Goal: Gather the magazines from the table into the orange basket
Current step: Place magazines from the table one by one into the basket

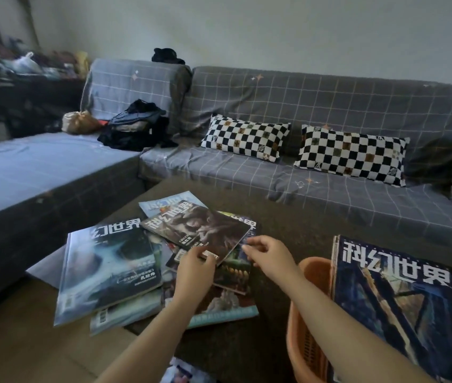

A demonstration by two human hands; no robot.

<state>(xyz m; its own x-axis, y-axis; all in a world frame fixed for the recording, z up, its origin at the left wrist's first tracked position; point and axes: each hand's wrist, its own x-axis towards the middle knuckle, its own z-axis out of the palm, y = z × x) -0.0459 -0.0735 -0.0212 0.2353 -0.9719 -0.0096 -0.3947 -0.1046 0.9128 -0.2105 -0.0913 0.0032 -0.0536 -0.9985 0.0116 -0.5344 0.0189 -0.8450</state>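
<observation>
Several magazines lie scattered on the dark table. A brown-covered magazine is tilted up off the pile, and my left hand grips its near edge. My right hand hovers at that magazine's right corner with fingers loosely curled, holding nothing. A large pale blue magazine lies at the left of the pile, with others under it. The orange basket stands at the lower right. A dark blue magazine stands upright in it, with more behind it.
A grey checked sofa wraps around the far and left sides of the table. Two black-and-white checkered pillows lie on it, and a heap of dark clothes sits in the corner. The wooden floor shows at the lower left.
</observation>
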